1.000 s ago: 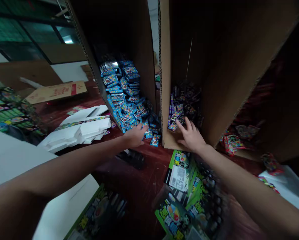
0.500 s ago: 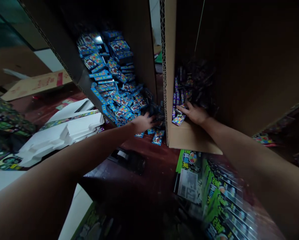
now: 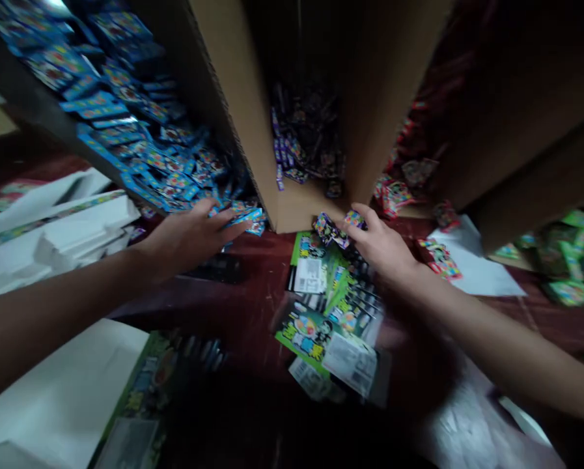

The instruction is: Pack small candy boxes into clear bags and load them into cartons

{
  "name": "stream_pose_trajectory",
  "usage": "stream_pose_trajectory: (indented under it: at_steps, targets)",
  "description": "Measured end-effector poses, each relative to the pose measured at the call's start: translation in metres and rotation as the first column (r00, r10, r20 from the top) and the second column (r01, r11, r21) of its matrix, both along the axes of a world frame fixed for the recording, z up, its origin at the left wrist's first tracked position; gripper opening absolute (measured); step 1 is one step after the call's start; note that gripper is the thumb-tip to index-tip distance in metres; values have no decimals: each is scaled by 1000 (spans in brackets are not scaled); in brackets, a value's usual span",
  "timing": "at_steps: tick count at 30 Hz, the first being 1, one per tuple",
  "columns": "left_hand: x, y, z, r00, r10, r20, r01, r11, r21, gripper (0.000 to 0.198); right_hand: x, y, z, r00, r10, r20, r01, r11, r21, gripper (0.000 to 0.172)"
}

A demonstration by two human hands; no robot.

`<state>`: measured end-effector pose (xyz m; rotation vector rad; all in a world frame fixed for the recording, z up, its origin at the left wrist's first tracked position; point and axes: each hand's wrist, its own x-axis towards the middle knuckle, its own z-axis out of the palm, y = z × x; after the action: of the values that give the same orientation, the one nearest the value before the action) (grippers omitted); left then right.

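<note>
My left hand [image 3: 187,231] is at the front of the left carton, its fingers curled over several small blue packets [image 3: 252,220]. More blue packets [image 3: 145,153] lie heaped in that carton behind it. My right hand [image 3: 382,242] grips a few small purple packets [image 3: 327,228] between thumb and fingers, just outside the front edge of the middle carton [image 3: 296,205]. Inside the middle carton is a darker pile of purple packets [image 3: 292,148]. Below the right hand lie overlapping green and black printed pouches [image 3: 304,329] with white labels.
Red packets [image 3: 394,192] fill a carton on the right, and a few lie near a white sheet [image 3: 482,260]. Green packets [image 3: 572,254] are at the far right. White folded card trays [image 3: 81,231] lie at left on the dark red floor [image 3: 252,286].
The view has turned right and moved nearer. My right hand has drawn out of the middle carton with purple packets. My left hand, formerly spread, now curls over blue packets.
</note>
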<state>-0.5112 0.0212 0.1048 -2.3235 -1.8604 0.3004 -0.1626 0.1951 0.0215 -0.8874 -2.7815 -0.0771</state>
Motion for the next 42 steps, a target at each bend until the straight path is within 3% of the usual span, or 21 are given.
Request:
stream_pose_trajectory:
  at_steps: [3,7,9,12,13,15,17,19,21,22,24,27,30,33,35,37,42]
  targets:
    - [37,-19,-6,985,-171,-10,169,983,-72,64,77,-42,-14,992,-122,6,123,991,-48,54]
    - [81,-10,-24,977,-212,-29,210,976,-64,66,151,-81,-39,969,-243,-40,237,965,-109,58]
    - [101,3,-26,981,-192,-21,192,981,-25,68,179,-102,-46,958,-277,-77,264,953,-147,69]
    - [142,18,-21,993,-118,32,115,989,89,57,210,-134,-50,927,-336,-167,293,926,-239,88]
    - [162,20,-19,990,-128,61,122,987,105,51,217,-143,-50,915,-352,-194,297,917,-265,90]
    - [212,17,-20,958,-261,122,253,965,74,38,222,-153,-49,895,-386,-224,320,905,-282,91]
    - [268,7,-29,843,-506,181,514,858,3,28,218,-151,-50,880,-415,-233,351,896,-271,94]
    - [318,-5,-46,685,-694,221,716,697,-29,23,207,-139,-49,899,-383,-215,332,913,-236,93]
    - [353,-14,-65,592,-768,243,796,604,-31,19,195,-122,-48,961,-234,-148,206,961,-182,78]
    - [363,-16,-73,586,-773,244,802,596,-36,19,191,-113,-46,984,-143,-102,126,979,-161,66]
    - [368,-19,-82,616,-748,248,778,627,-44,21,189,-101,-39,1000,-17,-25,13,991,-135,48]
    - [358,-25,-83,700,-636,325,688,722,-69,46,201,-108,-27,999,-32,-2,31,995,-93,40]
    - [349,-36,-83,777,-428,461,524,846,-97,63,218,-146,-18,972,-228,-61,222,971,-92,50]
    - [354,-46,-93,827,-240,508,331,939,-97,87,235,-194,-19,875,-482,-54,465,865,-192,62]
    - [360,-45,-101,849,-178,497,269,956,-117,98,247,-215,-23,860,-511,-10,493,835,-245,74]
    - [363,-41,-107,859,-156,488,255,956,-145,102,259,-223,-27,894,-447,5,430,858,-282,84]
    - [365,-30,-103,827,-198,526,346,917,-199,100,276,-202,-28,985,-171,-4,158,919,-361,94]
